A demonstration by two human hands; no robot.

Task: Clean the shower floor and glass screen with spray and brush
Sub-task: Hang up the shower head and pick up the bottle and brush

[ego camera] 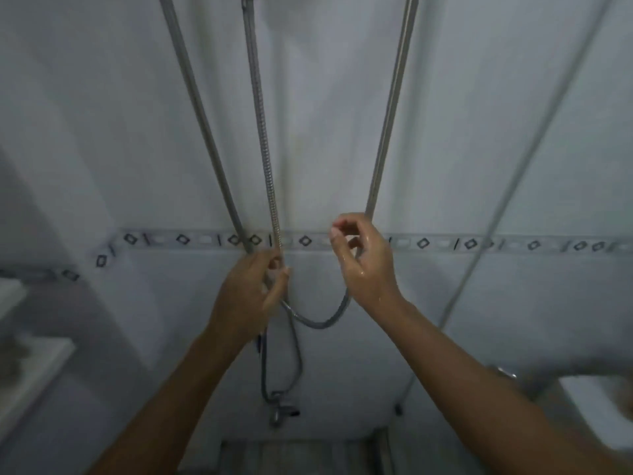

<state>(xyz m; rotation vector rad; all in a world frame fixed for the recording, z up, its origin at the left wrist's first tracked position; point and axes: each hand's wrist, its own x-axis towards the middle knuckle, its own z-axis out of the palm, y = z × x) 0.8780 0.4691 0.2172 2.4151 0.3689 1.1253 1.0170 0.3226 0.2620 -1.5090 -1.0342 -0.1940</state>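
Note:
My left hand (250,296) is closed on a metal shower hose (263,142) that hangs down the grey tiled wall, just below the patterned tile border. A second hose (202,108) runs down into the same hand. My right hand (366,265) is wet, and its fingers curl around another stretch of hose (390,108) that comes down from the top right. Between the two hands the hose sags in a loop (318,324). A strip of shower floor (294,454) shows at the bottom. No spray bottle or brush is in view.
A chrome tap (281,411) sits low on the wall under the hands, with hoses feeding into it. A white basin (596,409) stands at the right, and a white shelf (37,365) at the left. A thin line (534,138) slants down the wall at the right.

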